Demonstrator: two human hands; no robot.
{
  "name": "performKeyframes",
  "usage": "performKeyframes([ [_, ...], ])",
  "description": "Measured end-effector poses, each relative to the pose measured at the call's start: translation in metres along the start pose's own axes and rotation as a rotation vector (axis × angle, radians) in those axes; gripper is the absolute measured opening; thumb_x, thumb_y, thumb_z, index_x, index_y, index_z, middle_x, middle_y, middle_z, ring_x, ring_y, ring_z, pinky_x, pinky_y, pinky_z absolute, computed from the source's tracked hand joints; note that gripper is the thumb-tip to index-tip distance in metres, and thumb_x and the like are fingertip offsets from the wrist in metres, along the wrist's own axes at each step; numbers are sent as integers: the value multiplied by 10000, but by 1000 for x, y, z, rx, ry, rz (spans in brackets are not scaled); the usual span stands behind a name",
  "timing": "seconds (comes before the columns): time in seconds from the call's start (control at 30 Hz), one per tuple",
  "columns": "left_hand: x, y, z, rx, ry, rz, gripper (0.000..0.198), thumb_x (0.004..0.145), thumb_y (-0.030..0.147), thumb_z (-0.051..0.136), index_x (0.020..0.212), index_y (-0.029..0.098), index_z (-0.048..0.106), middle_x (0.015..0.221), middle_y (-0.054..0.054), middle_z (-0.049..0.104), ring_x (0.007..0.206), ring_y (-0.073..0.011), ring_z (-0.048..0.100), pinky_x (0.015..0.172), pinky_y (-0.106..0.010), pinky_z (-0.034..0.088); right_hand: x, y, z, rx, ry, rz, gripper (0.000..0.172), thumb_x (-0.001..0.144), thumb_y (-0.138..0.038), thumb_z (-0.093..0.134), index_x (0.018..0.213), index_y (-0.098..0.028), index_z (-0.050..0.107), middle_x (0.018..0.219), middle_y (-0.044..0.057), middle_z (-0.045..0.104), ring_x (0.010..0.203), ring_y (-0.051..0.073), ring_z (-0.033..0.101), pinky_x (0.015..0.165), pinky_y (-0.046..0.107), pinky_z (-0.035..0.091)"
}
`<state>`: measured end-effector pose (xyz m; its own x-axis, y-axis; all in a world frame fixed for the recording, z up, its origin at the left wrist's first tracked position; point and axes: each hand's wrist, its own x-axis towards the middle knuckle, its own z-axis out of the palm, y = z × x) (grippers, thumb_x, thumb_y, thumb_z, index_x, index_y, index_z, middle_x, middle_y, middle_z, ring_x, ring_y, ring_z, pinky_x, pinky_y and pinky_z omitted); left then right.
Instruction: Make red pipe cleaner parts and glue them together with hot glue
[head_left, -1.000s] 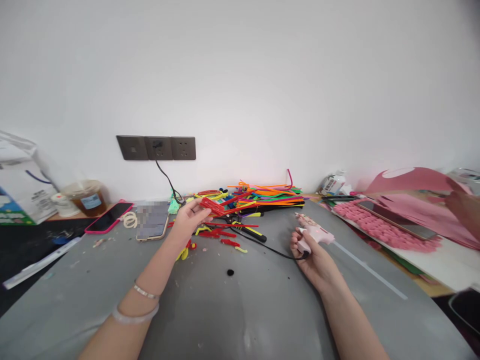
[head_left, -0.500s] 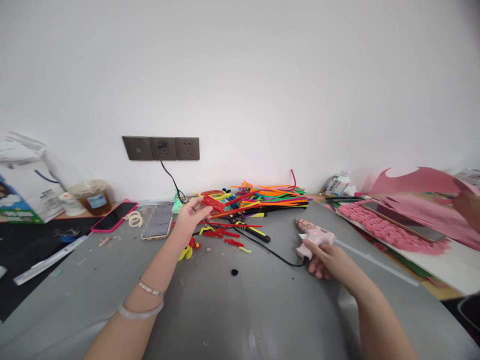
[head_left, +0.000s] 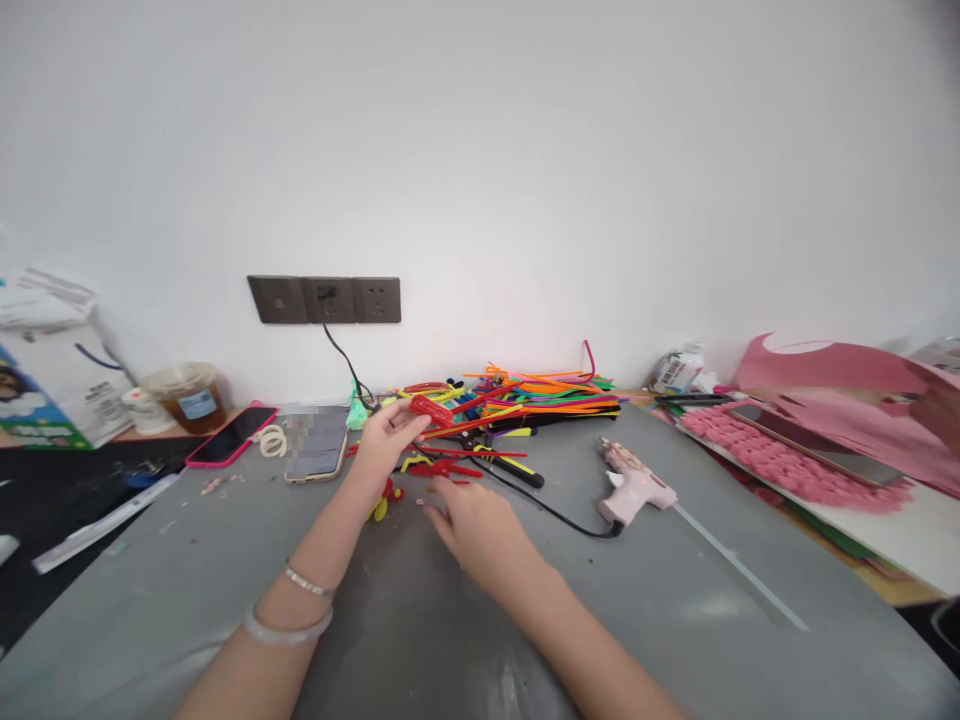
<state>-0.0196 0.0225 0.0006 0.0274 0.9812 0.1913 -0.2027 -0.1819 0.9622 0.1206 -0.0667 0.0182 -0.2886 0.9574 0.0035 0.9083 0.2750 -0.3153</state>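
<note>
My left hand pinches a small red pipe-cleaner piece just above the grey table. My right hand lies low over the table with its fingers stretched toward short red and yellow pipe-cleaner scraps, holding nothing. A pink glue gun rests on the table to the right of that hand, its black cord running back toward the wall sockets. A heap of coloured pipe cleaners lies behind both hands.
Two phones lie at the left, near a lidded drink cup and a box. Pink sheets and a third phone cover the right side. Black pliers lie by the scraps.
My right hand has let go of the glue gun, which now lies on the table, and has swept left toward the scraps. My left hand has kept hold of the red piece.
</note>
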Motion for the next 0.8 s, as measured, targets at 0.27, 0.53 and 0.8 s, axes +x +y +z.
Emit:
performKeyframes([
  [0.27, 1, 2, -1, -30, 15, 31, 390, 648, 369, 843, 947, 163, 698, 907, -51, 760, 823, -178, 692, 666, -250, 543, 46, -12, 23, -100, -5, 89, 240, 936, -117, 502, 1145, -109, 620, 972, 201, 757, 917, 331, 745, 715, 367, 534],
  [0.53, 3, 3, -6, 2, 49, 42, 391, 645, 379, 840, 946, 171, 704, 935, -56, 763, 876, -206, 694, 700, -277, 544, 48, 14, 24, 15, 21, 14, 154, 907, -173, 554, 988, -183, 685, 943, 115, 758, 892, 270, 723, 715, 309, 479],
  [0.8, 3, 3, -8, 9, 92, 54, 364, 688, 382, 811, 971, 179, 704, 963, -61, 769, 898, -209, 705, 714, -272, 539, 43, 30, 7, 747, -115, -402, 62, 855, -235, 654, 817, -186, 653, 907, 25, 691, 718, 123, 612, 664, 224, 458],
])
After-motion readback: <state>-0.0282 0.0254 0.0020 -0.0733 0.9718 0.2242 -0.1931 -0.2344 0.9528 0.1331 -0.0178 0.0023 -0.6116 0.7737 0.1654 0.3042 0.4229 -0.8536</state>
